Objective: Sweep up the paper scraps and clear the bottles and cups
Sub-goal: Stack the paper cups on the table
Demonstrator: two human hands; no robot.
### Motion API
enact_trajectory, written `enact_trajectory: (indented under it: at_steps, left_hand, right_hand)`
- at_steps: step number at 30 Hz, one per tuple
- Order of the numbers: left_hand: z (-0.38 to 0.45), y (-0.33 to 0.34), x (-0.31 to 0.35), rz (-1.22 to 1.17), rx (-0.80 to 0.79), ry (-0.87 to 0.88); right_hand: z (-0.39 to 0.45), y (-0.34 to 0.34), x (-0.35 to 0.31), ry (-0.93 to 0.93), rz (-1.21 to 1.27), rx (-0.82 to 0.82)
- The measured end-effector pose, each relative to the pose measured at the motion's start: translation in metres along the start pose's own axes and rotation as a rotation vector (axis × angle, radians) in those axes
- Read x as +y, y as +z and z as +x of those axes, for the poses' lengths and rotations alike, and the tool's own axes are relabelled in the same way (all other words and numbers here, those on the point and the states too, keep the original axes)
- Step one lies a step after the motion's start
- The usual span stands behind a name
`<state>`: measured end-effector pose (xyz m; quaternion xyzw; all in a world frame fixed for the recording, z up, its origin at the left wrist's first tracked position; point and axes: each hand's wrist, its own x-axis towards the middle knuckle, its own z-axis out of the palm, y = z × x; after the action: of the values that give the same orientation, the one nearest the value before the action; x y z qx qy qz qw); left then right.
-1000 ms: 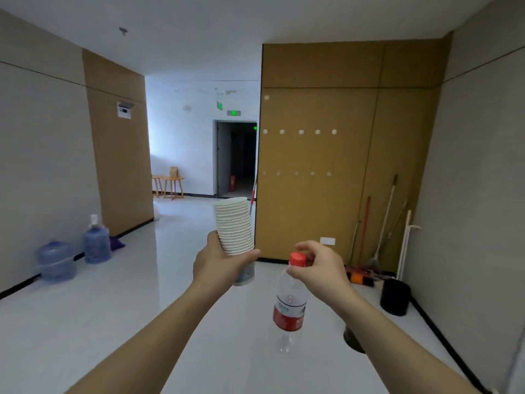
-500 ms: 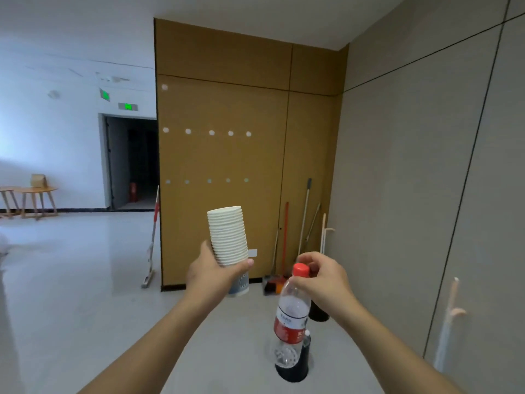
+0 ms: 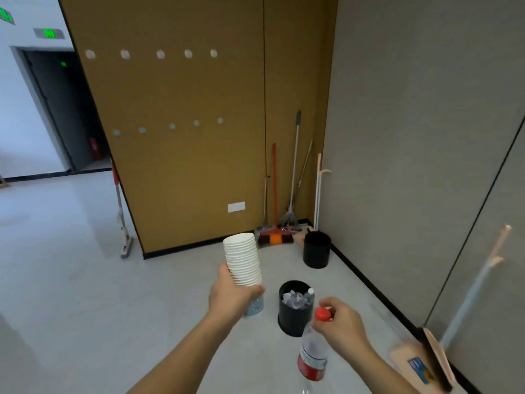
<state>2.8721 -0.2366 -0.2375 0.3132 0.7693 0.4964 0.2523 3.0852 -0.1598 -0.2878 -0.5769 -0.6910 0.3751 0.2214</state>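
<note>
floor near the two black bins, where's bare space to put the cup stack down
Bare floor lies left of the near bin, out to the flat mop, and between the near bin and far bin. Crowded: the corner with brooms, and the wall side by the dustpan.

Floor (image 3: 85,280) open leftward; near bin (image 3: 294,311) full of bottles, far bin (image 3: 316,250) and brooms (image 3: 274,237) crowd the corner.

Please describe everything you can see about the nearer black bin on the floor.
The nearer black bin is a round, matte black container, plastic by the look, that stands upright on the pale floor. Its top is open, with no lid. Inside lie clear plastic bottles, crumpled, piled near the rim; one white cap shows. It stands apart from the wall, a little before a second black bin. Neither hand touches it; the held bottle overlaps its lower edge in the view.
</note>
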Motion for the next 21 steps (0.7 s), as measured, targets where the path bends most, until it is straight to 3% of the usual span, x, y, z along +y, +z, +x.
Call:
enact_trajectory:
  at_steps: [10,21]
  left_hand:
    - [0.18,0.065,-0.071,0.202,-0.118,-0.263]
    - [0.368,0.119,-0.108,0.113,-0.293,-0.319]
  right_hand:
    - [0.179,0.1,0.038,0.326,-0.033,-0.066]
    - [0.334,0.15,0.015,0.507,-0.138,0.014]
